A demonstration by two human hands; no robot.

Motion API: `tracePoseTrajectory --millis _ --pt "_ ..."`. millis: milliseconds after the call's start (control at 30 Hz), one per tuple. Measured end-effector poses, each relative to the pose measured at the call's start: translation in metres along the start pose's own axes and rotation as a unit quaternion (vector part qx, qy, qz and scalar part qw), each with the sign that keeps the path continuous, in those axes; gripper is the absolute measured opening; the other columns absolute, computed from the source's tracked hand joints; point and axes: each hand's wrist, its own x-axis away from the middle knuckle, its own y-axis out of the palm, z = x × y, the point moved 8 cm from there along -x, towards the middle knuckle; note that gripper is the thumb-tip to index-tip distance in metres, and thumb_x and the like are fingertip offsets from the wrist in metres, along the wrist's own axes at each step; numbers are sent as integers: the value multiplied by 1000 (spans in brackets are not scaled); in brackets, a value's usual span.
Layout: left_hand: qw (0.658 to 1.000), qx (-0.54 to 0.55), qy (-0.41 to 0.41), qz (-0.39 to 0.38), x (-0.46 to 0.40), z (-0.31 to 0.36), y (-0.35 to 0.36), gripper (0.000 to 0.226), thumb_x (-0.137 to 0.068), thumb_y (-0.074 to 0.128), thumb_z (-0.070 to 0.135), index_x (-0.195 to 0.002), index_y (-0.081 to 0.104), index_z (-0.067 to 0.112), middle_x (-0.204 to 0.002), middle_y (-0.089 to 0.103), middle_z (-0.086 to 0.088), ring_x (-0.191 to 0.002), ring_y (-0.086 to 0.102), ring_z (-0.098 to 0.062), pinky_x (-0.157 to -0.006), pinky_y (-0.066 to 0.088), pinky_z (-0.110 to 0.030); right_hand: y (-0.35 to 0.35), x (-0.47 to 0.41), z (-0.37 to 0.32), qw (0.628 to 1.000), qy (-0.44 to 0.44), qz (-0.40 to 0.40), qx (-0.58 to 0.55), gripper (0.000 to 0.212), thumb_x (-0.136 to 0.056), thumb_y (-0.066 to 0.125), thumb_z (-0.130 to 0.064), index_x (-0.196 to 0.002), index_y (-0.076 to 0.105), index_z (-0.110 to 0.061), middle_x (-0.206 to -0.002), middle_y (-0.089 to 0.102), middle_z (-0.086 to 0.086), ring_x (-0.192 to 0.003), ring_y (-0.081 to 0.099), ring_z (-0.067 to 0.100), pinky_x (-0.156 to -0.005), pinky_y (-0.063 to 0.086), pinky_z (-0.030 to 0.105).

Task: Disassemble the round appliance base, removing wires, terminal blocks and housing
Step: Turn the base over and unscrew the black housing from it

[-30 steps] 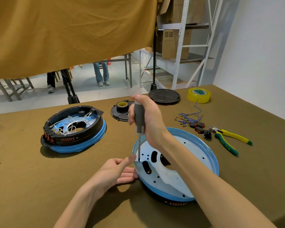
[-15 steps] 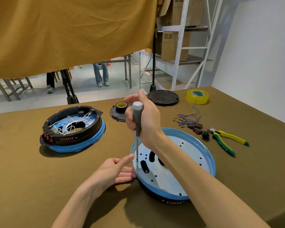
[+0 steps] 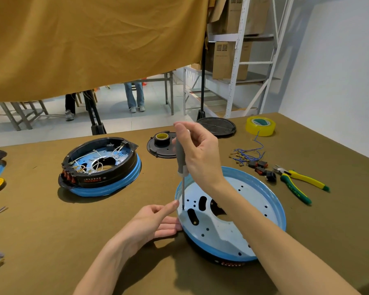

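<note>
The right hand (image 3: 197, 155) holds a grey-handled screwdriver (image 3: 181, 165) upright, its tip set into the pale inner plate of a round blue-rimmed appliance base (image 3: 243, 226) lying on the olive worktop (image 3: 51, 231). The left hand (image 3: 156, 222) rests against the base's near-left rim, thumb touching the edge beside the shaft. A second base (image 3: 100, 167), with white wires inside its black housing, sits well apart at the left. Blue wires (image 3: 247, 155), black terminal blocks (image 3: 262, 169), green-yellow pliers (image 3: 296, 184) and a yellow tape roll (image 3: 260, 126) lie at the right.
</note>
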Motion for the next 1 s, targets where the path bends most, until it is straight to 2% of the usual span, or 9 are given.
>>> tracePoseTrajectory --millis 100,300,400,500,600,733,833,900,1000 --pt "1000 0 4 0 2 2 -1 116 -47 84 65 -141 40 14 -91 81 -9 -90 80 -23 -72 64 -31 -5 -4 -17 976 -72 -48 202 32 -109 41 -30 -100 62 -8 -76 67 8 -68 65 26 -63 53 47" --pt "1000 4 10 -3 4 3 1 123 -52 83 62 -151 34 7 -88 81 -8 -89 80 -22 -71 64 -30 5 -8 -59 786 -213 -103 571 52 -105 24 -51 -70 45 -19 -52 41 -5 -45 42 16 -48 27 30" --pt "1000 2 17 0 6 4 1 118 -57 82 60 -150 34 6 -88 81 -7 -89 80 -22 -74 64 -31 20 -9 -57 709 -208 -178 649 58 -102 30 -63 -73 50 -17 -54 43 -3 -47 45 16 -46 33 29" --pt "1000 2 21 3 6 5 0 106 -63 80 58 -147 37 8 -88 81 -7 -90 80 -22 -76 64 -32 24 -14 -55 755 -137 -299 568 35 -102 47 -42 -93 63 -12 -70 61 4 -63 60 25 -56 50 36" --pt "1000 -6 21 6 6 5 1 88 -60 80 59 -127 44 16 -91 81 -9 -90 80 -22 -78 65 -33 18 -14 -46 760 3 -405 507 27 -94 55 -33 -115 51 -17 -89 65 1 -82 65 24 -74 57 49" --pt "1000 -3 24 12 7 5 0 76 -65 79 57 -119 44 16 -92 81 -10 -91 80 -23 -79 65 -34 20 -19 -47 730 -38 -349 586 51 -97 48 -61 -111 53 -13 -80 61 0 -68 58 16 -55 48 35" --pt "1000 -3 26 13 7 5 0 77 -64 79 57 -119 43 17 -89 81 -9 -89 80 -22 -78 65 -34 28 -16 -47 706 -111 -332 616 38 -104 47 -46 -109 60 -11 -85 63 7 -68 58 23 -55 44 34" --pt "1000 -1 28 10 7 5 1 80 -63 79 57 -121 43 16 -87 81 -7 -88 80 -22 -75 65 -31 28 -16 -43 739 -54 -394 544 27 -100 55 -32 -124 51 -18 -98 64 4 -82 62 24 -68 52 38" --pt "1000 0 27 10 6 4 1 85 -61 80 59 -124 44 14 -88 81 -8 -88 80 -22 -74 65 -31 25 -13 -39 751 64 -479 450 43 -89 68 -25 -127 48 -27 -102 63 -8 -90 63 11 -75 56 33"
